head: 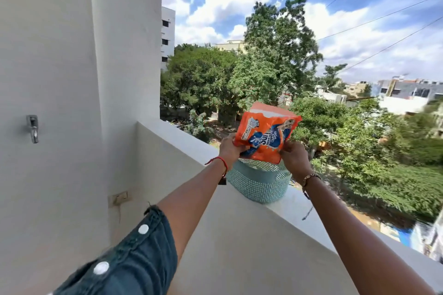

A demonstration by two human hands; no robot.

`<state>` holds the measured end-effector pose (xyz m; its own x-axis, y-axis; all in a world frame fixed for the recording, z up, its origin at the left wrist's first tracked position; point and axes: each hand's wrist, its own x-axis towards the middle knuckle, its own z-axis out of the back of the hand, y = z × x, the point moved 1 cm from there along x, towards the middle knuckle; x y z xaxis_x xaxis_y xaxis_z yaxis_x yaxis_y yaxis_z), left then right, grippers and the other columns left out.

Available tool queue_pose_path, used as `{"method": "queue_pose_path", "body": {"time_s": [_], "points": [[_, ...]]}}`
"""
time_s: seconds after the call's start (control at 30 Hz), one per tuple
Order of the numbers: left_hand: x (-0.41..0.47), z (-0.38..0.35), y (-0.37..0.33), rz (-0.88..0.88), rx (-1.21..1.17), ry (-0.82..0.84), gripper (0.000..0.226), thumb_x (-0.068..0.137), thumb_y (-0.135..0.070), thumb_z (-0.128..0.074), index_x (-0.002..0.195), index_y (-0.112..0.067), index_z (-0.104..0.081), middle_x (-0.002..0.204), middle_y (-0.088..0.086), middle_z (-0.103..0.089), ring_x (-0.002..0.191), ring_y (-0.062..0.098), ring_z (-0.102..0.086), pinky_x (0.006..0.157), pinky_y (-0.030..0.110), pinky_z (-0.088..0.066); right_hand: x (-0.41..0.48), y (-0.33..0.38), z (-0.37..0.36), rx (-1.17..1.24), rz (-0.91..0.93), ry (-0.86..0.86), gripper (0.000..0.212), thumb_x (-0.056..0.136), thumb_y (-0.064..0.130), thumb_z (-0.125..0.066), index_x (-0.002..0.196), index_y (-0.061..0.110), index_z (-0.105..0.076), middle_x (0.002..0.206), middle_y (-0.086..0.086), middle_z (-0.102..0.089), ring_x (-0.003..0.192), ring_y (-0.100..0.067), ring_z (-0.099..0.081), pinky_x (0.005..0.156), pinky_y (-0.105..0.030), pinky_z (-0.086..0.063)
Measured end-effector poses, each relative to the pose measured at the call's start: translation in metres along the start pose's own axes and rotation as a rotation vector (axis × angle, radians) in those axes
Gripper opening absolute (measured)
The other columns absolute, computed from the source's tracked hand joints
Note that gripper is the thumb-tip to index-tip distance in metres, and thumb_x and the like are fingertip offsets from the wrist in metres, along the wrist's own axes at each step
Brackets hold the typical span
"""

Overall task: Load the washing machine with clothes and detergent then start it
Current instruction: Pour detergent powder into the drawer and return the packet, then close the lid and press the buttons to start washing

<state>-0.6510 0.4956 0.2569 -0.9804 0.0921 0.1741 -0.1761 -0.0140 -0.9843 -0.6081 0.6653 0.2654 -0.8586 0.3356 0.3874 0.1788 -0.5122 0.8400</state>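
Note:
An orange detergent packet [265,135] with blue print is held up in the air by both of my hands. My left hand [230,148] grips its lower left corner and my right hand [296,158] grips its lower right edge. Directly below the packet a light blue perforated basket [259,184] stands on top of the balcony parapet. The packet's top looks torn open. No washing machine or clothes are in view.
The white parapet wall [239,235] runs from the left pillar toward the lower right, with a drop to trees and street beyond. A metal tap [33,128] sticks out of the white wall at the left. A small switch plate [118,197] sits lower on that wall.

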Motion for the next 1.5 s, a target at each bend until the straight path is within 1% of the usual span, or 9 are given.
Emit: {"method": "queue_pose_path", "body": {"time_s": [0.13,0.27,0.37,0.5,0.63,0.83,1.1,1.37,1.5], "points": [[0.001,-0.003,0.002,-0.043,0.172,-0.074,0.048,0.083,-0.004,-0.067,0.128,-0.001,-0.050,0.130,0.017,-0.053,0.118,0.029,-0.053,0.097,0.037,-0.048,0.006,-0.014,-0.006,0.005,-0.115,0.050,0.008,0.074,-0.008,-0.056,0.067,-0.013,-0.057,0.062,-0.013,-0.055,0.062,-0.020,-0.051,0.056,-0.029,-0.040],[-0.003,0.005,0.003,-0.046,0.301,-0.065,0.043,0.091,0.004,-0.053,0.133,0.000,-0.048,0.139,0.015,-0.048,0.126,0.025,-0.046,0.096,0.029,-0.045,0.007,-0.007,-0.016,0.050,-0.123,0.003,0.023,0.074,-0.008,-0.061,0.091,-0.022,-0.056,0.091,-0.037,-0.064,0.083,-0.044,-0.066,0.072,-0.056,-0.055],[-0.015,0.017,0.006,-0.078,0.393,-0.072,0.044,0.093,0.000,-0.051,0.136,-0.001,-0.045,0.143,0.015,-0.045,0.130,0.026,-0.043,0.100,0.027,-0.041,-0.003,-0.002,-0.024,0.010,-0.124,-0.001,0.024,0.073,-0.005,-0.064,0.086,-0.023,-0.055,0.071,-0.025,-0.058,0.063,-0.025,-0.052,0.055,-0.034,-0.043],[-0.040,0.040,0.014,-0.072,0.342,-0.077,0.046,0.091,0.008,-0.049,0.135,-0.004,-0.047,0.143,0.014,-0.045,0.127,0.024,-0.046,0.074,0.002,-0.039,-0.021,0.011,-0.032,0.032,-0.192,-0.141,0.023,0.074,-0.004,-0.061,0.060,0.006,-0.045,0.059,-0.006,-0.038,0.054,-0.015,-0.029,0.048,-0.027,-0.022],[-0.110,0.084,0.024,0.014,0.101,-0.037,0.036,0.092,0.005,-0.048,0.126,-0.004,-0.055,0.134,0.011,-0.052,0.128,0.019,-0.046,0.090,0.020,-0.043,-0.076,0.051,-0.048,0.211,-0.224,-0.240,0.017,0.079,-0.003,-0.055,0.064,0.005,-0.053,0.058,-0.004,-0.041,0.053,-0.016,-0.034,0.048,-0.028,-0.024],[-0.303,0.216,0.078,0.332,-0.158,-0.072,0.018,0.090,-0.006,-0.057,0.106,-0.011,-0.065,0.112,0.002,-0.067,0.105,0.014,-0.062,0.086,0.030,-0.050,-0.256,0.095,-0.153,0.794,-0.405,0.272,0.018,0.086,-0.015,-0.045,0.094,-0.010,-0.060,0.078,-0.015,-0.060,0.074,-0.023,-0.059,0.066,-0.018,-0.055],[-0.566,0.395,0.166,0.808,-0.478,-0.531,0.018,0.097,-0.016,-0.045,0.094,-0.010,-0.062,0.077,0.002,-0.076,0.074,0.015,-0.068,0.064,0.031,-0.053,-0.540,0.117,-0.291,0.788,-0.888,0.818,0.015,0.090,-0.009,-0.043,0.093,-0.011,-0.058,0.085,-0.025,-0.063,0.076,-0.033,-0.065,0.058,-0.027,-0.058],[-0.684,0.479,0.193,0.787,-0.830,-0.978,0.059,0.095,-0.025,-0.051,0.140,0.008,-0.029,0.134,0.026,-0.043,0.136,0.034,-0.033,0.106,0.055,-0.031,-0.682,0.124,-0.353,0.615,-1.182,0.991,0.016,0.092,-0.005,-0.036,0.084,-0.006,-0.050,0.081,-0.023,-0.056,0.072,-0.033,-0.056,0.041,-0.028,-0.054],[-0.670,0.486,0.188,0.665,-0.892,-1.041,0.069,0.095,-0.025,-0.051,0.145,0.008,-0.016,0.150,0.027,-0.024,0.140,0.035,-0.026,0.110,0.054,-0.029,-0.689,0.132,-0.370,0.555,-1.137,1.020,0.011,0.092,-0.001,-0.046,0.095,-0.008,-0.054,0.092,-0.024,-0.053,0.093,-0.039,-0.058,0.062,-0.034,-0.053]]}}
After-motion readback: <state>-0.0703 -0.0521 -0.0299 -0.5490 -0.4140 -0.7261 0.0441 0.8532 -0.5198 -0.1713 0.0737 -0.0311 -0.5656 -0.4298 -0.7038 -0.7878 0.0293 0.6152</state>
